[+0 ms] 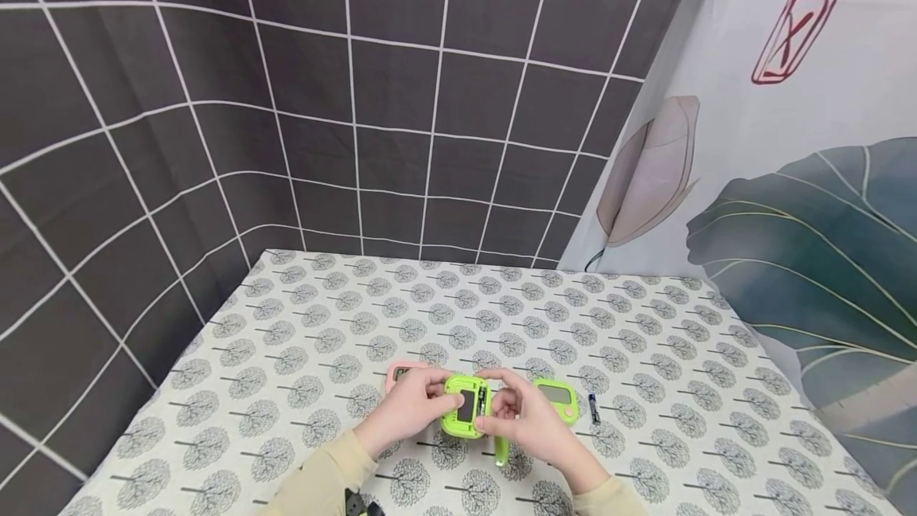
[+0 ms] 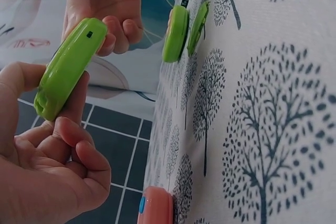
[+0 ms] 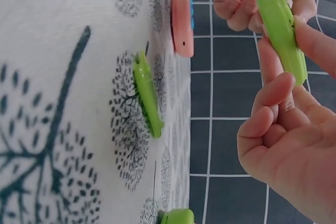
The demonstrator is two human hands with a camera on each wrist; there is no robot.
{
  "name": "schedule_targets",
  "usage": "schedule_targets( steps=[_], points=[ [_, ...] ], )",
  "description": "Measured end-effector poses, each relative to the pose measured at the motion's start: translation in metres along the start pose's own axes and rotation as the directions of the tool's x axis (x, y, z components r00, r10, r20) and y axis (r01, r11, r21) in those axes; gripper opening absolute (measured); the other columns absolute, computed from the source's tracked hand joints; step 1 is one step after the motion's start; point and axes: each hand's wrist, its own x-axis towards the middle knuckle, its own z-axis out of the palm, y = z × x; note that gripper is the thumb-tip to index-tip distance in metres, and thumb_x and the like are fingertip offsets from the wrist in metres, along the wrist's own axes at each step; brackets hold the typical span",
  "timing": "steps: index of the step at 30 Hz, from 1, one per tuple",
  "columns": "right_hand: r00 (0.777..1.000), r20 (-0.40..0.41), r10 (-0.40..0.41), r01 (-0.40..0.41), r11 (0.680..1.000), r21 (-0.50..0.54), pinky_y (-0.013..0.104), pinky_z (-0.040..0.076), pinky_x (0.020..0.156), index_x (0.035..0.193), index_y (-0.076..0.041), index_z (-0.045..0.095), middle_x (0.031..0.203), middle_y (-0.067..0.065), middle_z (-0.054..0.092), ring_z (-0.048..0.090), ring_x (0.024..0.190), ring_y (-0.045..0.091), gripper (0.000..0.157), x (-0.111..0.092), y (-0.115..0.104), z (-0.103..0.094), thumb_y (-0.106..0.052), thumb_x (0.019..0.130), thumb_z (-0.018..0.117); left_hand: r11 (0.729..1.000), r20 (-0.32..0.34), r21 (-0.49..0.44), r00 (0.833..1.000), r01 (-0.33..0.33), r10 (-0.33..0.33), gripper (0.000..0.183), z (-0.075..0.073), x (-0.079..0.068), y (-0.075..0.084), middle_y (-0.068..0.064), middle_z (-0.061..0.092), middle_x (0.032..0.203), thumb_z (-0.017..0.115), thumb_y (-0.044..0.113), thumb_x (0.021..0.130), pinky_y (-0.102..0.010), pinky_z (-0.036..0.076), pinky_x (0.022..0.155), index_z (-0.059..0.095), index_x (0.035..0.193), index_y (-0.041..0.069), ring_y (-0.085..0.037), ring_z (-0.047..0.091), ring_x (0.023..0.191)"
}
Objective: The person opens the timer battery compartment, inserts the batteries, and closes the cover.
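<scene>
A bright green digital timer (image 1: 468,404) is held above the table, its back facing up with the battery compartment uncovered. A dark battery (image 1: 482,398) shows along the compartment's right side. My left hand (image 1: 414,412) grips the timer's left side, thumb over the back. On the opposite side my right hand (image 1: 528,418) pinches the edge between thumb and forefinger, its other fingers curled. Seen from the left wrist, the timer (image 2: 68,69) is edge-on and tilted. Below the right hand lies a loose green battery cover (image 1: 501,451), also visible in the right wrist view (image 3: 148,95).
Right of the hands, a second green timer (image 1: 557,393) lies screen up, with a loose battery (image 1: 594,408) beside it. A pink timer (image 1: 398,373) rests partly behind the left hand. A tree-print cloth (image 1: 322,341) covers the table; dark grid fabric (image 1: 394,86) hangs behind.
</scene>
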Motion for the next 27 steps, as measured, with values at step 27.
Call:
schedule_targets(
  steps=[27],
  points=[
    [0.985,-0.054,0.166,-0.172,0.864,-0.473,0.025,0.038,0.049,0.099,-0.008,0.053,0.066,-0.001,0.048,0.042,0.055,0.01,0.056,-0.018,0.016,0.003,-0.033,0.062,0.085,0.998,-0.031,-0.065,0.999,0.021,-0.023,0.037,0.0,-0.002,-0.002,-0.01,0.071,0.086,0.068,0.016,0.083,-0.021,0.052,0.061,0.064,0.114,-0.003,-0.011,0.065,0.071]
  ],
)
